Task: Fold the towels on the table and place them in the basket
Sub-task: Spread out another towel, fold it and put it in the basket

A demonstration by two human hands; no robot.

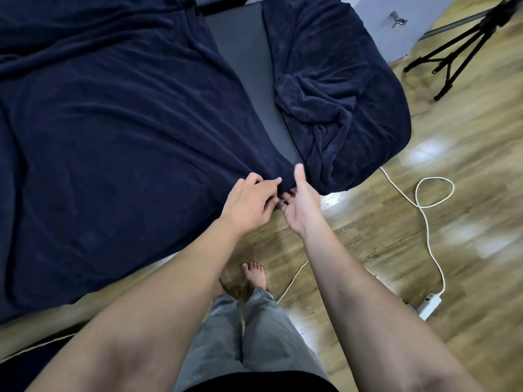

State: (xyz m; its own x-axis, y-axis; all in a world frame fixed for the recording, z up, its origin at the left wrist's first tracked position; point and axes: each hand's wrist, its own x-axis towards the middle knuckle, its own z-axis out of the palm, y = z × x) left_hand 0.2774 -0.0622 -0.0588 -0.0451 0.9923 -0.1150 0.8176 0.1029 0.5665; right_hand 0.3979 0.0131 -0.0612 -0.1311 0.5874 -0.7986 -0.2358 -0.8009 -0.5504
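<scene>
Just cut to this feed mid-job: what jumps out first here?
A large navy towel spread over most of the table's left side, with both hands at its near right corner: the left hand touching the edge, the right hand open, palm up. A second, crumpled navy towel drapes the table's right end, above a white cable looping across the wooden floor.

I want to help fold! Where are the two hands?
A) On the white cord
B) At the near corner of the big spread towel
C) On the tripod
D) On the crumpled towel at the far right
B: both the left hand and right hand meet at the corner of the big towel.
</scene>
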